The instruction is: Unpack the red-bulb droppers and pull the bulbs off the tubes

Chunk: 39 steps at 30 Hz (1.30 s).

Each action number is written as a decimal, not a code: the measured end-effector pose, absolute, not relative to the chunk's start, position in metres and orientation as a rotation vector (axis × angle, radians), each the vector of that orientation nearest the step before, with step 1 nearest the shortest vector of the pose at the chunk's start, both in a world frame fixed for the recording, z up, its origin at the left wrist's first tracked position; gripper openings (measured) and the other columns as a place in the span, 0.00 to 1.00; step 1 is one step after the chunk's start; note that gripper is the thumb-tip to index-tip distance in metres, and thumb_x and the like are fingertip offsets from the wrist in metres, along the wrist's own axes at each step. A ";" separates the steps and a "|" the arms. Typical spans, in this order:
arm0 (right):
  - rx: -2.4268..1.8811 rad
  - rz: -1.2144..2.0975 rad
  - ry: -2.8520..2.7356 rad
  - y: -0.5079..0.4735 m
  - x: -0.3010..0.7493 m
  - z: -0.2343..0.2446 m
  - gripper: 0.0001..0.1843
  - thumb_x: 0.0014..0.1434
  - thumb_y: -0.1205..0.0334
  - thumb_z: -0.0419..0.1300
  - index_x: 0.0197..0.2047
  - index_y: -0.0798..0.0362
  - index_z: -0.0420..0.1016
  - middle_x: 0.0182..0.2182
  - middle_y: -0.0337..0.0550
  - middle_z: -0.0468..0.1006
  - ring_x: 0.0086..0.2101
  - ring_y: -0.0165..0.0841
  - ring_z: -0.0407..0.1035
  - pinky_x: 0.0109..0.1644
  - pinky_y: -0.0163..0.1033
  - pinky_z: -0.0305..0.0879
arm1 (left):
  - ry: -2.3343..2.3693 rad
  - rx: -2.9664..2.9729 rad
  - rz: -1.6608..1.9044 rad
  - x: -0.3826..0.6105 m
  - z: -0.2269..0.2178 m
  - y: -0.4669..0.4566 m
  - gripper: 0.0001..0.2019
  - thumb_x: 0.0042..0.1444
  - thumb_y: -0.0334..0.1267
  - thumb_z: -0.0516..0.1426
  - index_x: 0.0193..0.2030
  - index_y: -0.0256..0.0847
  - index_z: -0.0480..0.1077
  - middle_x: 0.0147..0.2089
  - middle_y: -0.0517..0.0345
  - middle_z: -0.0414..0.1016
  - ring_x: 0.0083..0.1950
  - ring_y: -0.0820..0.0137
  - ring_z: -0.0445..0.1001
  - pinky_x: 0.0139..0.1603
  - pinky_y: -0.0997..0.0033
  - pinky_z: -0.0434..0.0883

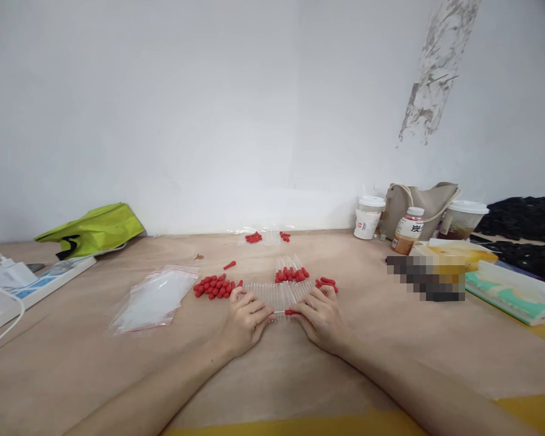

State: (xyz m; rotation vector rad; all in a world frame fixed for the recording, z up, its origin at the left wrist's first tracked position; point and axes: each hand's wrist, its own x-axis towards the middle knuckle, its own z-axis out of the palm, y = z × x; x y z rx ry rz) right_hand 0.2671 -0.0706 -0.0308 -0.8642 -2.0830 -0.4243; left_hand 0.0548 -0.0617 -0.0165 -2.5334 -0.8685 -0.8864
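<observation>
My left hand [246,319] and my right hand [320,318] rest on the table, fingers curled toward each other. Between them they pinch a clear thin tube [279,313] with a red cap [290,312] at the right hand's fingertips. A row of clear tubes [277,293] lies just beyond the hands. A pile of loose red caps [214,287] sits to the left of it. Capped tubes [291,270] lie fanned out behind, and a few more red caps [327,282] lie by my right hand.
Clear zip bags [152,299] lie at the left, with a power strip [31,287] and a green bag [93,229] beyond. Cups [369,217], a bottle [407,230], a beige bag [424,206], boxes [508,290] and black items [527,224] fill the right.
</observation>
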 end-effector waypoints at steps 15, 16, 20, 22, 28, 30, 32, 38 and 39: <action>-0.913 0.025 -1.792 -0.051 0.304 -0.030 0.10 0.58 0.63 0.52 0.41 0.50 0.72 0.34 0.43 0.71 0.35 0.31 0.65 0.39 0.37 0.61 | -1.253 -2.465 -1.174 0.024 -0.010 -0.043 0.12 0.59 0.35 0.47 0.40 0.39 0.70 0.33 0.55 0.70 0.35 0.71 0.68 0.36 0.72 0.65; -0.949 0.088 -1.714 -0.045 0.309 -0.030 0.11 0.58 0.61 0.51 0.42 0.51 0.71 0.36 0.45 0.70 0.36 0.31 0.66 0.38 0.37 0.63 | -1.294 -2.435 -1.192 0.023 -0.007 -0.041 0.12 0.59 0.34 0.46 0.42 0.39 0.70 0.35 0.55 0.69 0.36 0.71 0.68 0.38 0.72 0.66; -1.171 0.239 -1.394 -0.021 0.336 -0.032 0.17 0.55 0.55 0.51 0.44 0.54 0.71 0.39 0.48 0.69 0.32 0.31 0.66 0.34 0.37 0.65 | -1.388 -2.302 -1.141 0.015 -0.002 -0.036 0.13 0.57 0.30 0.46 0.44 0.39 0.68 0.34 0.56 0.66 0.35 0.71 0.68 0.39 0.71 0.66; -1.249 0.322 -1.278 -0.010 0.352 -0.034 0.20 0.50 0.53 0.55 0.42 0.57 0.71 0.35 0.47 0.72 0.31 0.31 0.67 0.34 0.37 0.65 | -1.368 -2.274 -1.113 0.012 -0.004 -0.034 0.12 0.57 0.30 0.47 0.43 0.40 0.68 0.33 0.57 0.66 0.35 0.71 0.68 0.39 0.70 0.66; -1.299 0.474 -1.199 -0.001 0.365 -0.039 0.20 0.40 0.49 0.62 0.32 0.55 0.68 0.25 0.43 0.73 0.25 0.30 0.67 0.28 0.34 0.64 | -1.148 -2.295 -1.047 0.010 -0.016 -0.029 0.09 0.56 0.30 0.47 0.38 0.39 0.68 0.35 0.55 0.71 0.37 0.70 0.71 0.38 0.72 0.68; -1.290 0.488 -1.274 -0.004 0.360 -0.039 0.19 0.42 0.47 0.61 0.31 0.55 0.69 0.26 0.43 0.74 0.26 0.30 0.67 0.28 0.34 0.64 | -1.083 -2.311 -1.036 0.012 -0.017 -0.030 0.09 0.56 0.29 0.47 0.39 0.39 0.68 0.35 0.55 0.73 0.38 0.70 0.72 0.39 0.73 0.68; -1.287 0.465 -1.359 -0.007 0.356 -0.038 0.18 0.45 0.48 0.60 0.31 0.56 0.70 0.27 0.45 0.75 0.27 0.31 0.68 0.29 0.34 0.63 | -1.062 -2.337 -1.000 0.014 -0.016 -0.032 0.09 0.55 0.28 0.48 0.38 0.39 0.67 0.33 0.56 0.73 0.36 0.71 0.72 0.37 0.74 0.68; -1.343 0.342 -1.441 -0.008 0.357 -0.039 0.16 0.48 0.50 0.58 0.32 0.55 0.71 0.28 0.45 0.76 0.30 0.33 0.69 0.32 0.35 0.63 | -1.087 -2.559 -0.936 0.016 -0.013 -0.041 0.08 0.55 0.31 0.49 0.34 0.40 0.68 0.32 0.57 0.70 0.30 0.74 0.69 0.31 0.76 0.67; -1.341 0.341 -1.459 -0.007 0.358 -0.040 0.16 0.48 0.50 0.57 0.32 0.55 0.72 0.29 0.45 0.76 0.30 0.33 0.69 0.33 0.36 0.63 | -1.093 -2.597 -0.944 0.016 -0.013 -0.042 0.07 0.55 0.32 0.49 0.34 0.40 0.68 0.33 0.57 0.69 0.29 0.74 0.68 0.30 0.76 0.67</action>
